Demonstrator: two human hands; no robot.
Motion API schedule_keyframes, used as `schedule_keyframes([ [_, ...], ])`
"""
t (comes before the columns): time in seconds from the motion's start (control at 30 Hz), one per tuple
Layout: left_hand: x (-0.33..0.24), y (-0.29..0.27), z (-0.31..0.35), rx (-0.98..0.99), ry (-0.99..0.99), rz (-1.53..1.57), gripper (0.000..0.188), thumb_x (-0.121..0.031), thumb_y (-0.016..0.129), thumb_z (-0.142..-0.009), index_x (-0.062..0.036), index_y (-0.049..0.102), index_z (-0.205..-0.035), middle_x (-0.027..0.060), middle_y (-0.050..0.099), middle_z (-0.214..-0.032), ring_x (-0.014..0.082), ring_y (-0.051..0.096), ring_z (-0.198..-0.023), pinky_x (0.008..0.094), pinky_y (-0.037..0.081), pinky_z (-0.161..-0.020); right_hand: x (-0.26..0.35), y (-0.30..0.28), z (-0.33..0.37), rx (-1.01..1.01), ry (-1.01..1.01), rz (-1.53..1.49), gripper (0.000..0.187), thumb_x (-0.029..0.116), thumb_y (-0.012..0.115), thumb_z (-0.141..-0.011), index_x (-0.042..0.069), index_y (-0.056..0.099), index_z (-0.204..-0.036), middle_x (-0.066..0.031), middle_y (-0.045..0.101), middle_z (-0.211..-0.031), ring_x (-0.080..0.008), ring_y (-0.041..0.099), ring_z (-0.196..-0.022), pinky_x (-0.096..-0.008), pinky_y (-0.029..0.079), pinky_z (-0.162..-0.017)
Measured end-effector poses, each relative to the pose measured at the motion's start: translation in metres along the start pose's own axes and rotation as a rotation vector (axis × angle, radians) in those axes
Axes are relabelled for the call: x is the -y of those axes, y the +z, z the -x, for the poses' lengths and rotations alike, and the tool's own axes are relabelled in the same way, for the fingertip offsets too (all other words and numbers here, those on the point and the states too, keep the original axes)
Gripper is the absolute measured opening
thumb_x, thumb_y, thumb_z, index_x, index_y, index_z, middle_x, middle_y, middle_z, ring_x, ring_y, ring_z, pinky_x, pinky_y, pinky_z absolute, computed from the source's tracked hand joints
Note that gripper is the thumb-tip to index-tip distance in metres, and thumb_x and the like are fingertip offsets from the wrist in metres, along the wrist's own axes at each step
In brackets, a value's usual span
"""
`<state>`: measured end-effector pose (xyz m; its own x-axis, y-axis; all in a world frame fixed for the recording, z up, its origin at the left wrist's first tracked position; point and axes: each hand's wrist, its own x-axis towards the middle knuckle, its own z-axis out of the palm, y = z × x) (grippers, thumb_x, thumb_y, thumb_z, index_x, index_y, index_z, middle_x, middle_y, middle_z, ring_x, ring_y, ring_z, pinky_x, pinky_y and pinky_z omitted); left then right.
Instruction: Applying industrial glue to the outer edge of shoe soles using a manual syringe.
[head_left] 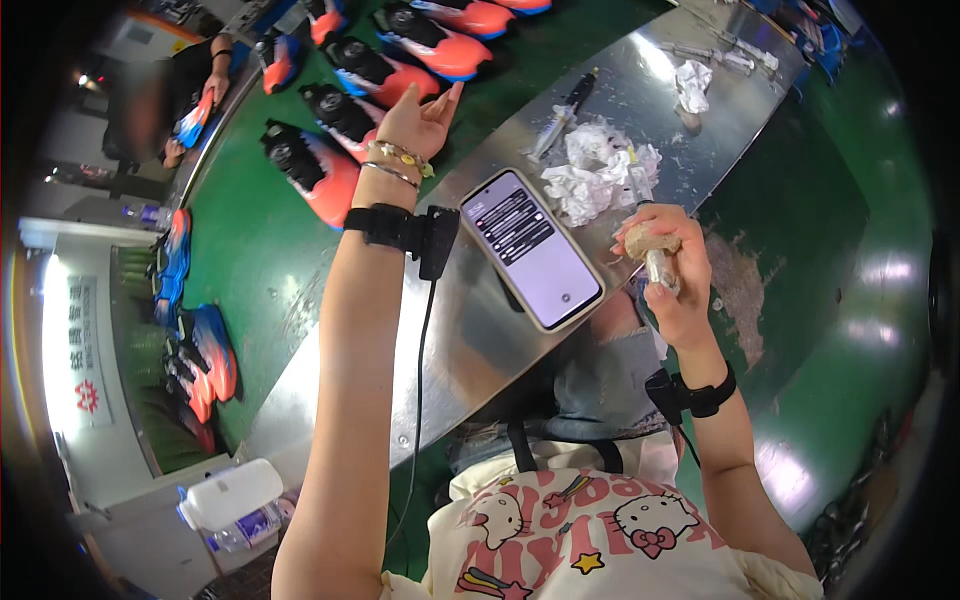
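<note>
A green-and-metal surface [430, 370] spreads beneath everything. Black, orange and blue shoes [382, 70] stand clustered along its far left part. A lit phone [533, 250] lies face up nearer the person, beside crumpled white tissues [600, 170]. The left hand [415, 128] is empty, fingers loosely spread beside the shoes; contact cannot be told. The right hand [688, 280] grasps a tan lump [652, 242].

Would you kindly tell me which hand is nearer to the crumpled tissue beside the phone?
Right: the right hand is just below the tissue; the left hand is farther, by the shoes.
</note>
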<state>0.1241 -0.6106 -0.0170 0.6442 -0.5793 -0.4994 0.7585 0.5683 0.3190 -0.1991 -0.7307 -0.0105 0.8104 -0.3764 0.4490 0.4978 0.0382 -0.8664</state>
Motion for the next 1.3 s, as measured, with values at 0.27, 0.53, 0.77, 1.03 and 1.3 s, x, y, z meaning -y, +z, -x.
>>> schedule_keyframes([
  [0.27,0.006,0.014,-0.088,-0.451,0.531,0.010,0.049,-0.036,0.060,-0.077,-0.0052,0.045,-0.112,0.0057,0.052,-0.107,0.0126,0.051,-0.091,0.0320,0.050,-0.077,-0.020,-0.016,-0.006,-0.048,0.010,-0.161,0.035,0.022,0.048,-0.082,0.000,0.040,-0.108,-0.0158,0.045,-0.100,-0.0213,0.050,-0.087,-0.0331,0.045,-0.072],
  [0.53,-0.070,0.023,-0.004,-0.100,-0.115,0.430,0.053,-0.009,0.069,-0.067,0.0086,0.044,-0.110,0.0209,0.046,-0.115,0.0233,0.054,-0.091,0.0226,0.054,-0.065,0.012,-0.016,0.001,-0.166,0.140,-0.214,0.044,0.041,0.040,-0.082,0.003,0.039,-0.105,-0.0146,0.045,-0.097,-0.0239,0.049,-0.076,-0.0326,0.040,-0.065],
  [0.77,-0.001,-0.081,0.249,0.097,0.162,-0.262,0.043,-0.024,0.049,-0.085,-0.0019,0.039,-0.120,0.0109,0.044,-0.120,0.0182,0.047,-0.105,0.0214,0.049,-0.070,0.024,-0.010,-0.006,-0.121,0.093,-0.164,0.050,0.047,0.041,-0.081,0.004,0.037,-0.107,-0.0138,0.043,-0.099,-0.0224,0.047,-0.077,-0.0321,0.039,-0.066],
  [1.03,0.075,-0.188,0.473,-0.489,0.199,-0.843,0.039,-0.016,0.058,-0.075,0.0042,0.048,-0.106,0.0088,0.056,-0.099,0.0176,0.055,-0.089,0.0288,0.044,-0.077,0.002,0.000,-0.016,-0.204,0.049,-0.256,0.039,0.034,0.037,-0.088,0.001,0.042,-0.108,-0.0148,0.051,-0.097,-0.0233,0.052,-0.079,-0.0349,0.041,-0.069],
  [1.3,0.008,-0.186,0.421,-0.698,0.942,-1.211,0.033,-0.009,0.053,-0.082,0.0071,0.047,-0.110,0.0069,0.057,-0.093,0.0128,0.052,-0.085,0.0253,0.041,-0.077,0.037,0.044,0.000,-0.247,0.131,-0.144,0.040,0.037,0.034,-0.088,0.002,0.044,-0.104,-0.0157,0.050,-0.096,-0.0228,0.053,-0.074,-0.0335,0.041,-0.065],
])
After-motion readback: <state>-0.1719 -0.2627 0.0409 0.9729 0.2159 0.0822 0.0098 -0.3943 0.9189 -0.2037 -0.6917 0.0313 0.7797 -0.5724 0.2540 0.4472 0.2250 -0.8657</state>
